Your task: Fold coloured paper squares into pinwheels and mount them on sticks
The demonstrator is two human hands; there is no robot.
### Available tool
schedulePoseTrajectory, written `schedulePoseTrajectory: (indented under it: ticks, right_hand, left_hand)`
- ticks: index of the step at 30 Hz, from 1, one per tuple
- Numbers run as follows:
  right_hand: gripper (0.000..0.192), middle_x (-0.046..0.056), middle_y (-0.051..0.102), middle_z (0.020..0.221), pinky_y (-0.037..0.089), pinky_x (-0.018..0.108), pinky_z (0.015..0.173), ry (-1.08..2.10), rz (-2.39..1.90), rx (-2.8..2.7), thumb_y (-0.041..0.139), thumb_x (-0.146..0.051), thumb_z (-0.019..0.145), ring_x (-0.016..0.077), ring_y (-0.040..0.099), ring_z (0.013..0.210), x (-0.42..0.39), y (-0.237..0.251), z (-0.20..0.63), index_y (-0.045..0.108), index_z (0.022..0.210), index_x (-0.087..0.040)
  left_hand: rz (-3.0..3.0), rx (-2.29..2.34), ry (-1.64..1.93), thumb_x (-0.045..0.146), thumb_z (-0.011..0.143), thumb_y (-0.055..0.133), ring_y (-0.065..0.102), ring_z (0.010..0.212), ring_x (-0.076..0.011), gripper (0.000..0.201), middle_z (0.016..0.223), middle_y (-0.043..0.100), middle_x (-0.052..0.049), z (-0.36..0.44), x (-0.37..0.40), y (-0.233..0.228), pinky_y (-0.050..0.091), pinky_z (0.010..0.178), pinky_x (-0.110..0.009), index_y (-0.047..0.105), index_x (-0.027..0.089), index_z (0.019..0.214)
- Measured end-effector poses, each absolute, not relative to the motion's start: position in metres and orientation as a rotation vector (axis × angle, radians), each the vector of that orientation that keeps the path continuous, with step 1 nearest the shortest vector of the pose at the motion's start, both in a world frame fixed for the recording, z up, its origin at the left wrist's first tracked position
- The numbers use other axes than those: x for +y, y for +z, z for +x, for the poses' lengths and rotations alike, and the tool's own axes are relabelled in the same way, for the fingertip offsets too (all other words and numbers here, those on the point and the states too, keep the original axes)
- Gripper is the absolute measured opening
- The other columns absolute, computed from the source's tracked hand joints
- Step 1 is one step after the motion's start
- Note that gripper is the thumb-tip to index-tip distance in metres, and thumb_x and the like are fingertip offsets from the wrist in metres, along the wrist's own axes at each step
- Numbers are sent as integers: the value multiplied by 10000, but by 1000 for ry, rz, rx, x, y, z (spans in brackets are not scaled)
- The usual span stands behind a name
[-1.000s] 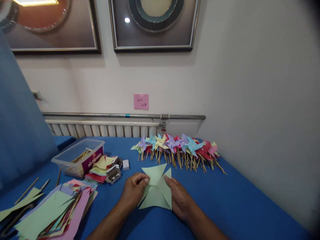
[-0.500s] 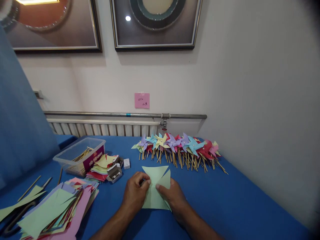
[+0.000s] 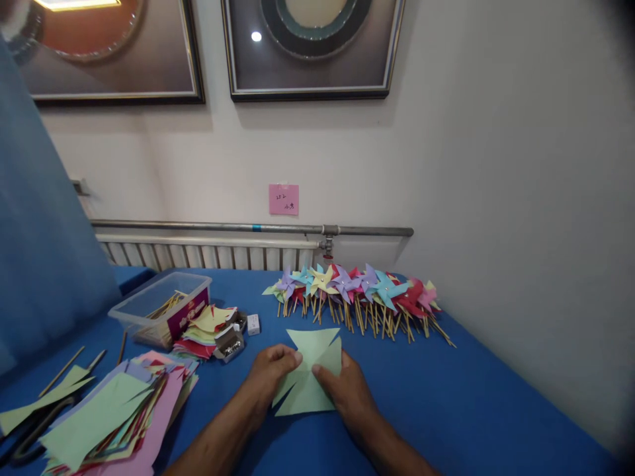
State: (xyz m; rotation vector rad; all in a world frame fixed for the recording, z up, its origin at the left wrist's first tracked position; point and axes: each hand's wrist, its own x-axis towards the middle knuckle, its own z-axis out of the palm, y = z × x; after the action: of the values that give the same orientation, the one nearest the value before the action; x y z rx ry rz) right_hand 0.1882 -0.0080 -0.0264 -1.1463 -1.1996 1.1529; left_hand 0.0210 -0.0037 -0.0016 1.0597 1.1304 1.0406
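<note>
While both hands work at the table's near edge, the head view shows a pale green paper (image 3: 307, 380) lying flat on the blue table (image 3: 446, 396), cut into flaps that spread like pinwheel blades. The left hand (image 3: 270, 373) has its fingers curled and pinched on the paper's left flap, close to the middle. The right hand (image 3: 347, 393) lies low on the right side, its thumb and forefinger pressing a folded point toward the centre; it is mostly closed, though whether it grips the paper or only pins it down is hard to tell.

As I judge it, the flaps could spring back if either pinch slackens, since folded paper wants to flatten. Pulling too hard along a cut might tear it toward the centre. A pin, if one is in the left fingers, could slip or prick, but none can be made out.

Behind the paper lies a row of finished pinwheels (image 3: 357, 291) on sticks. To the left sit a clear tub (image 3: 161, 307) holding sticks, a small open box (image 3: 228, 344) with shiny bits too small to name, and a heap of coloured sheets (image 3: 114, 416). Both forearms are cut off by the bottom edge, a dark tool at far left is half buried, and the writing on the pink note (image 3: 284, 199) is unreadable.
</note>
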Motion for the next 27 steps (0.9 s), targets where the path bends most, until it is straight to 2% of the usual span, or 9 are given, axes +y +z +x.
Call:
schedulePoseTrajectory:
  ticks: [5, 11, 20, 27]
  right_hand:
    - [449, 94, 791, 936, 587, 388, 765, 1121, -1193, -1272, 692, -301, 692, 298, 725, 874, -15, -20, 186, 680, 1113, -146]
    - [471, 97, 789, 919, 586, 391, 746, 1132, -1173, -1277, 690, -322, 704, 302, 725, 865, -15, -19, 187, 680, 1142, -148]
    - [460, 85, 785, 903, 579, 386, 735, 1145, -1177, -1314, 720, -350, 700, 291, 720, 829, -16, -22, 185, 691, 1120, -163]
    - [502, 82, 768, 918, 554, 346, 663, 1245, -996, -1222, 711, -569, 783, 266, 699, 805, -12, -18, 190, 671, 1095, -178]
  left_hand:
    - [951, 1083, 988, 397, 514, 794, 552, 499, -148, 359, 579, 662, -21, 22, -5, 0, 407, 532, -273, 614, 155, 709]
    - [957, 1036, 955, 343, 471, 833, 556, 489, -132, 351, 585, 674, -29, 19, -6, 3, 405, 520, -258, 608, 149, 658]
    - [980, 1091, 975, 298, 482, 758, 594, 496, -172, 285, 584, 701, -54, 24, 2, -13, 460, 546, -298, 685, 116, 688]
    - [1010, 1135, 978, 304, 512, 724, 571, 480, -159, 242, 583, 691, -43, 27, -1, -10, 426, 518, -280, 681, 133, 678]
